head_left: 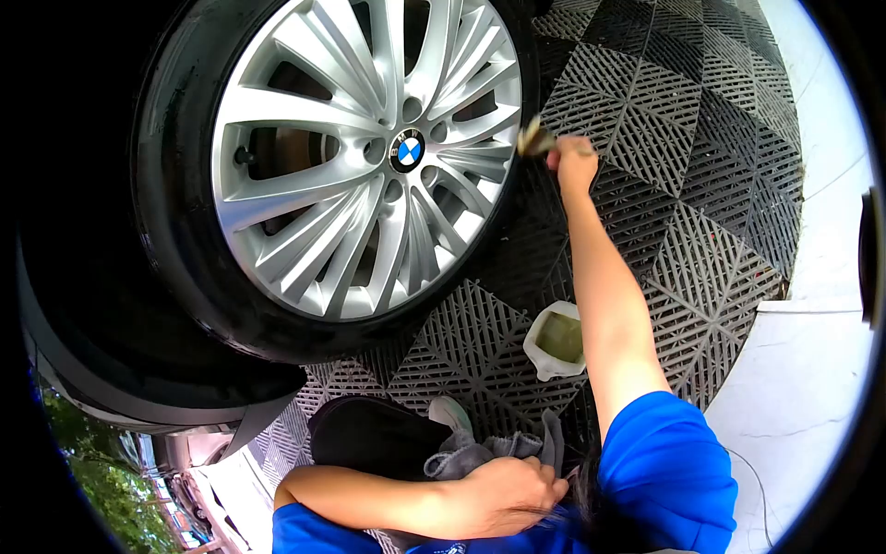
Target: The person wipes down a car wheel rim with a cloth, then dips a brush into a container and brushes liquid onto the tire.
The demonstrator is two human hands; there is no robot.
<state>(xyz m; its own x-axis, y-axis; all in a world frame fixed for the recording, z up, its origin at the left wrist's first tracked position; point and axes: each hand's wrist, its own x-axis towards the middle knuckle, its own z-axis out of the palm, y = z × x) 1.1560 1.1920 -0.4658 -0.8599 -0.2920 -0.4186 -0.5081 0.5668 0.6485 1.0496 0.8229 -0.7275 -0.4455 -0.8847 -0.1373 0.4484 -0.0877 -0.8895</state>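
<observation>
My right hand [577, 162] is stretched forward, its fingers closed around a brush [533, 140] with pale bristles. The bristle end is at the right side of the black tire [180, 175]; whether it touches the rubber I cannot tell. Inside the tire is a silver multi-spoke wheel rim [355, 198] with a blue and white BMW center cap [407, 150]. Close to my body, my left hand [517, 489] is closed on a bunched grey cloth [471, 457]. Below my right forearm stands a white container [556, 342], cut open at the top, with yellowish-green liquid in it.
Dark and grey slatted floor tiles [697, 277] lie under everything. A pale surface [794, 388] borders them on the right. The car's dark bodywork [166, 406] curves along the left. My shoe [450, 413] and dark-clothed knee [369, 434] are near the bottom.
</observation>
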